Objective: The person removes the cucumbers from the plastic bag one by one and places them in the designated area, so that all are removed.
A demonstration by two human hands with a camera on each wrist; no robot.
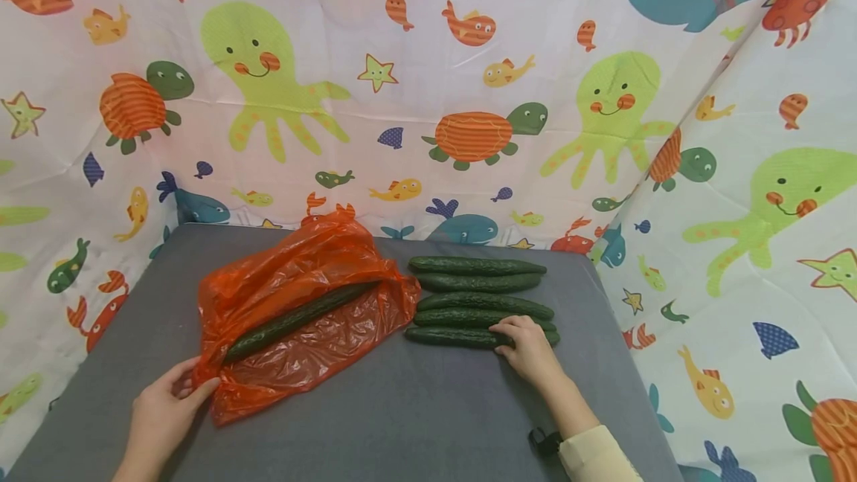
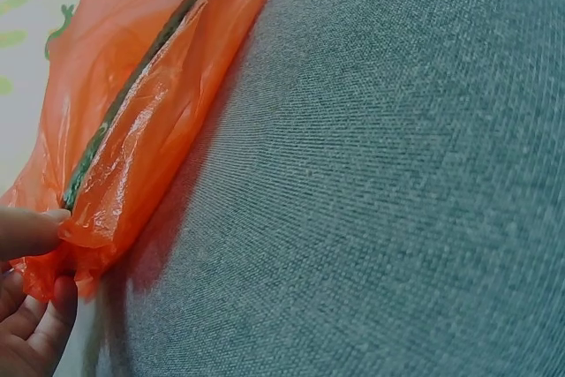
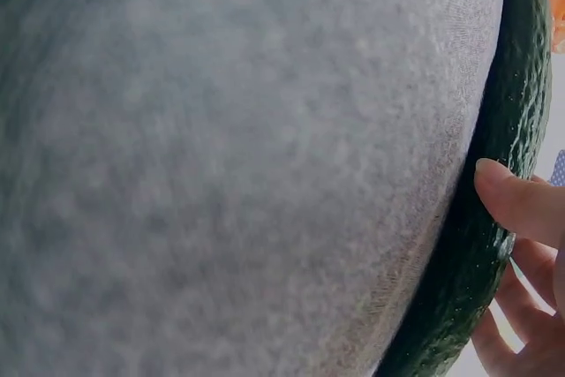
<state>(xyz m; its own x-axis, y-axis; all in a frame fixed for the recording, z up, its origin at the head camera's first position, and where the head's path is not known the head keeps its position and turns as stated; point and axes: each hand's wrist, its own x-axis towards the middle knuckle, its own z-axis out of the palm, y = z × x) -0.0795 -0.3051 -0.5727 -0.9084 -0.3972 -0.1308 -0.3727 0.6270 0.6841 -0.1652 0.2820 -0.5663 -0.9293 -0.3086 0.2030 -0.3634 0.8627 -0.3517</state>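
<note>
At the left of the head view, my left hand (image 1: 161, 411) pinches the near left edge of a crinkled orange plastic bag (image 1: 294, 262). One dark green cucumber (image 1: 301, 322) lies slantwise at the bag, partly covered by its film. In the left wrist view the thumb and fingers hold the gathered plastic (image 2: 84, 249) beside the cucumber's end. My right hand (image 1: 529, 352) grips the nearest cucumber (image 1: 448, 337) of a group, thumb on its near side and fingers over the far side. That cucumber (image 3: 494, 174) fills the right edge of the right wrist view.
Several more cucumbers (image 1: 478, 266) lie side by side behind the gripped one, right of the bag. All rest on a grey cloth-covered table (image 1: 375, 430). A curtain (image 1: 415, 58) printed with sea animals encloses the back and sides. A black band (image 1: 544, 441) sits at the right wrist.
</note>
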